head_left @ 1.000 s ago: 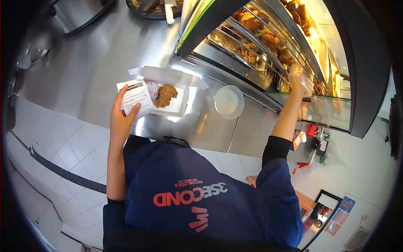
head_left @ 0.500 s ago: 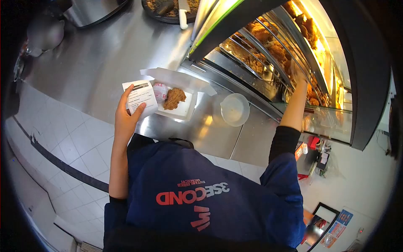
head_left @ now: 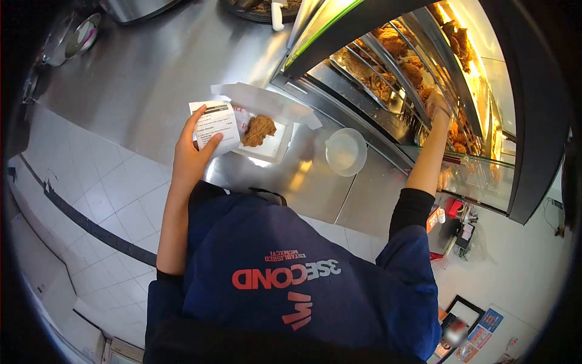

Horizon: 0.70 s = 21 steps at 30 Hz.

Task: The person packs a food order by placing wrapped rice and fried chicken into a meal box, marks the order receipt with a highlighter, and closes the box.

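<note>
My left hand (head_left: 197, 142) pinches a white printed receipt (head_left: 216, 128) between thumb and fingers, above the near side of an open white takeaway box (head_left: 274, 148). In the box lie a brown piece of fried chicken (head_left: 259, 130) and a white wrapped bundle with red print (head_left: 240, 116), partly hidden by the receipt. My right hand (head_left: 439, 108) reaches inside the lit display warmer (head_left: 364, 100), beside slanted metal racks and fried chicken pieces (head_left: 414, 71). Its fingers are small and partly hidden there, so whether they hold anything is unclear.
A translucent plastic bowl (head_left: 346, 152) stands on the steel counter (head_left: 145, 85) right of the box. Farther back lies a white-handled knife (head_left: 277, 15) on a dark round tray (head_left: 257, 11). Glass panels (head_left: 476, 182) edge the warmer near my right forearm.
The view has shifted slightly. My left hand still holds the receipt, and my right hand remains inside the warmer, now with its knuckles more bent near the rack.
</note>
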### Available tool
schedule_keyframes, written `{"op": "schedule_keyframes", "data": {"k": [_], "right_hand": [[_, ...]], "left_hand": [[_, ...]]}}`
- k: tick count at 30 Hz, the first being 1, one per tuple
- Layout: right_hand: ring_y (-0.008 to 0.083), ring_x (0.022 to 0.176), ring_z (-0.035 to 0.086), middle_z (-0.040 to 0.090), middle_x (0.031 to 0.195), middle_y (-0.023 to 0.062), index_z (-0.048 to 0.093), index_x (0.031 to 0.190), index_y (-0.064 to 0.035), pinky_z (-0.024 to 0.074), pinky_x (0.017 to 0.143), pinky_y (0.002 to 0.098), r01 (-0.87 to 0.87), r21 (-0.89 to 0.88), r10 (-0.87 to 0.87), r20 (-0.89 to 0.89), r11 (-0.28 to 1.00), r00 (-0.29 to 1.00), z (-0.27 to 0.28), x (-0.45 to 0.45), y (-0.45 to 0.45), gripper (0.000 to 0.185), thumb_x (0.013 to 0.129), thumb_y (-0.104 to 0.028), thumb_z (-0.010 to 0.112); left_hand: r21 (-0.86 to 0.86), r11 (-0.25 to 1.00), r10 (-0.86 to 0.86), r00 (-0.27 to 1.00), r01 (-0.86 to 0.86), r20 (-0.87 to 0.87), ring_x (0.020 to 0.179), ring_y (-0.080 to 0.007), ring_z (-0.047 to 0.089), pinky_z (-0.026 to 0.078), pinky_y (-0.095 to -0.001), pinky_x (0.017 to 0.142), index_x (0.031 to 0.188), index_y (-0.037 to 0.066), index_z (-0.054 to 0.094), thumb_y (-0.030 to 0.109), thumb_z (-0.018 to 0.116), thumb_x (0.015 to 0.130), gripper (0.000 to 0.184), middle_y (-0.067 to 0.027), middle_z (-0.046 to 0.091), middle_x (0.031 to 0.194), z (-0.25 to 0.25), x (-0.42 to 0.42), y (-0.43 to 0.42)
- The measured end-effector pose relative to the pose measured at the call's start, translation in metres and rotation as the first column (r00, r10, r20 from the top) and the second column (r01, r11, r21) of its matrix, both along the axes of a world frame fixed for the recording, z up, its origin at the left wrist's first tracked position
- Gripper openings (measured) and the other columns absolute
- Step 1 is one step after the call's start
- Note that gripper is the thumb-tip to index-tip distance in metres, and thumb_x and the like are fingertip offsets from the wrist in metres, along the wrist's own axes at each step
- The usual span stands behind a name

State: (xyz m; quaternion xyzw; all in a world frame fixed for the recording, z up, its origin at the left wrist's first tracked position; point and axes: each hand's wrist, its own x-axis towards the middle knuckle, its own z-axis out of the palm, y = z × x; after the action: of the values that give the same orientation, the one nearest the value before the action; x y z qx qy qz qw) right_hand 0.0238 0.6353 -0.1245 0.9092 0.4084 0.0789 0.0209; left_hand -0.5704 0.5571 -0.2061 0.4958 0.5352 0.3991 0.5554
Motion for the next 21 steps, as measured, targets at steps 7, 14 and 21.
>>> {"op": "schedule_keyframes", "data": {"k": [7, 14, 21], "right_hand": [[0.0295, 0.086, 0.062, 0.059, 0.106, 0.0154, 0.053, 0.118, -0.0099, 0.0520, 0.073, 0.0439, -0.412, 0.075, 0.329, 0.478, 0.908, 0.814, -0.035, 0.002, -0.035, 0.045, 0.080, -0.026, 0.068], [0.0281, 0.098, 0.055, 0.055, 0.109, 0.0162, 0.042, 0.117, -0.0068, 0.0504, 0.083, 0.0401, -0.610, 0.608, 0.450, 0.416, 0.508, 0.790, -0.021, -0.094, -0.053, 0.051, 0.078, -0.013, 0.073], [0.0282, 0.102, 0.054, 0.051, 0.118, 0.0180, 0.040, 0.129, -0.0025, 0.0498, 0.086, 0.0380, 0.381, 0.902, 0.797, -0.378, 0.203, 0.471, -0.011, -0.184, -0.087, 0.052, 0.086, -0.019, 0.065]], "left_hand": [[-0.032, 0.999, 0.034, 0.999, -0.033, 0.038, 0.104, -0.0197, 0.060, 0.051, -0.0302, 0.085, 0.136, 0.006, 0.042, 0.004, 0.065, 0.084, 0.057, -0.0148, 0.057, 0.121, -0.002, -0.001, -0.001], [-0.035, 0.999, 0.013, 1.000, -0.012, 0.027, 0.103, -0.0201, 0.060, 0.052, -0.0309, 0.084, 0.136, 0.006, 0.042, 0.004, 0.064, 0.085, 0.056, -0.0149, 0.056, 0.121, 0.000, -0.001, 0.001], [-0.003, 1.000, -0.011, 1.000, 0.011, 0.006, 0.103, -0.0205, 0.060, 0.051, -0.0303, 0.084, 0.137, 0.006, 0.041, 0.005, 0.064, 0.085, 0.057, -0.0145, 0.056, 0.121, 0.001, 0.001, 0.001]]}}
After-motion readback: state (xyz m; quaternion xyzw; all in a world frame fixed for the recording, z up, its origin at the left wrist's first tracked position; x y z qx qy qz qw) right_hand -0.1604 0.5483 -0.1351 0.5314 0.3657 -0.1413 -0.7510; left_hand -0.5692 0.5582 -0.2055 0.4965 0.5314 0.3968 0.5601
